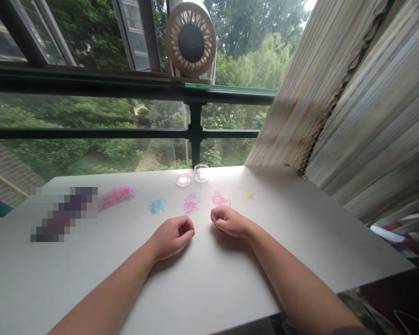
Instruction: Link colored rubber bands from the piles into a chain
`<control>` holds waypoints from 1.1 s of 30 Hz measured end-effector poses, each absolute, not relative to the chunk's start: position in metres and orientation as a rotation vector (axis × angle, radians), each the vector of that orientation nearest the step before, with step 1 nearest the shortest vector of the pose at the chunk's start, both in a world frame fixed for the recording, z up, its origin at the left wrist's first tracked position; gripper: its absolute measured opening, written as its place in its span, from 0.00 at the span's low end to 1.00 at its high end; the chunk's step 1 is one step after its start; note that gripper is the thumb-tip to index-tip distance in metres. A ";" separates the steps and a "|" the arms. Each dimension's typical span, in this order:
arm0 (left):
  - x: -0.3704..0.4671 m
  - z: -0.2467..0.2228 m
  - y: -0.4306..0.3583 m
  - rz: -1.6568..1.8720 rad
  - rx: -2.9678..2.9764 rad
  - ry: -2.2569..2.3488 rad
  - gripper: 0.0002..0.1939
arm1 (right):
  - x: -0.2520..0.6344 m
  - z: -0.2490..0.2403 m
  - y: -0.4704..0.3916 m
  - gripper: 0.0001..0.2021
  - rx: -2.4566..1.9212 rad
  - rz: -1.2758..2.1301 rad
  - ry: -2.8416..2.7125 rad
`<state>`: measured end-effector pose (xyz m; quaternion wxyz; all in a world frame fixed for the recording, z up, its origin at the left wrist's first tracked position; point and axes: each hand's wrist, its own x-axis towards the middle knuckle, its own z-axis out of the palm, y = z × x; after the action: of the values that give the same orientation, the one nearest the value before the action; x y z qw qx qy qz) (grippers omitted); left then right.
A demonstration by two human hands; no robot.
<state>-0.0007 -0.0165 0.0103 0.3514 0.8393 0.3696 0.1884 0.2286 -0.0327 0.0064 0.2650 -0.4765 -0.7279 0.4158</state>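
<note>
My left hand (pixel 172 237) rests on the white table (pixel 181 288) with its fingers curled in and the thumb close to them. Nothing shows in the hollow of that hand. To its right, my right hand (pixel 229 221) lies in a loose fist, and no object is visible in it. Just beyond the right hand sits a pile of pink rubber bands (pixel 220 198). Purple-pink bands (pixel 191 203) lie past the left hand, with teal bands (pixel 157 205) to their left. A few yellow bands (pixel 249 192) lie farther right. Neither hand clearly touches a pile.
A larger mixed pink heap (pixel 118 196) lies at left beside a pixelated, unreadable patch (pixel 66 214). A clear round container (pixel 201 173) and a shallow clear lid (pixel 184 180) stand at the back edge. Beyond are a railing (pixel 125 134), a fan (pixel 191 42) and a curtain (pixel 300 83).
</note>
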 end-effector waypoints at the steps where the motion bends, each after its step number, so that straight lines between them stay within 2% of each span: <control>1: -0.001 0.010 -0.016 0.491 2.167 0.953 0.07 | 0.229 0.006 -0.033 0.06 -1.289 1.121 -1.968; 10: -0.013 0.011 -0.008 0.518 2.211 1.063 0.10 | 0.228 0.005 -0.034 0.06 -1.244 1.244 -1.867; 18: -0.090 0.010 0.049 0.618 2.092 2.110 0.20 | 0.230 0.004 -0.035 0.07 -1.262 1.291 -1.847; 22: -0.124 0.005 0.053 0.607 1.973 2.196 0.26 | 0.230 0.004 -0.038 0.06 -1.280 1.272 -1.846; 33: -0.149 0.003 0.057 0.701 1.824 2.256 0.17 | 0.231 0.000 -0.037 0.05 -1.315 1.270 -1.905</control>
<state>-0.1493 0.0568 0.0033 0.0782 0.6091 0.7536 0.2342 0.2309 -0.0371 0.0004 0.2480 -0.4825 -0.6990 0.4659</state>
